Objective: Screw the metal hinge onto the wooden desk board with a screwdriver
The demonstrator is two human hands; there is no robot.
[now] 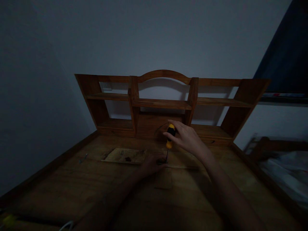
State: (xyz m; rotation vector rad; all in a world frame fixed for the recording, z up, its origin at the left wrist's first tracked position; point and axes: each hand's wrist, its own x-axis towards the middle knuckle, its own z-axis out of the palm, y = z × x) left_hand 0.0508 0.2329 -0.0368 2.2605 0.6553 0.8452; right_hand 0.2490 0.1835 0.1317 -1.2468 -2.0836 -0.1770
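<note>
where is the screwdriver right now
In the head view, just right of centre: the screwdriver stands nearly upright in the right hand, its tip down at the wooden board beside the left hand.

In dim light, a wooden shelf unit (pixel 161 103) stands before a pale wall (pixel 154 38), near a dark panel (pixel 288 57), possibly a window.

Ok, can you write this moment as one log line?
right hand: holding screwdriver, shaft downward | left hand: beside shaft, at wooden board | wooden board: lying on desk | shelf unit: behind
</note>
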